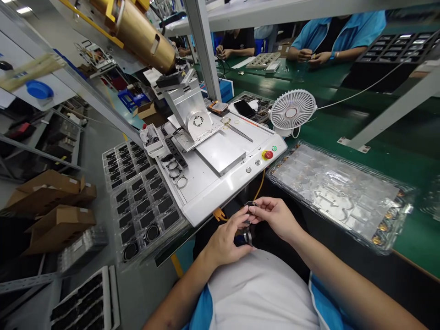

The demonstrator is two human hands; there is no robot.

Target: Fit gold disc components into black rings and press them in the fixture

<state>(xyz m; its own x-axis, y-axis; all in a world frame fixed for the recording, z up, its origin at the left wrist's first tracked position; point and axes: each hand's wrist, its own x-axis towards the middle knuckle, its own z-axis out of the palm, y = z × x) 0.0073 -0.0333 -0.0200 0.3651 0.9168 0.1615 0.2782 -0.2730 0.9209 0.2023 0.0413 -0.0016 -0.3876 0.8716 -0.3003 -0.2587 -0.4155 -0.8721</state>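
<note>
Both hands meet in front of my torso, just below the front edge of the white machine [220, 195]. My left hand [227, 238] has its fingers closed on one side of a small dark ring-shaped part [252, 206]. On the other side, my right hand [273, 215] pinches the same part between thumb and fingers. Under the hands a shiny metallic round item [247, 236] shows in part; what bears it is hidden. Several thin rings [182, 182] lie on the machine's left side.
Clear trays with dark parts [147, 204] stand left of the machine. A covered plastic tray [330, 183] lies right, below a white fan [292, 110]. Tweezers [240, 132] and a red button [268, 155] are on the machine. Two people sit across the green table [388, 114].
</note>
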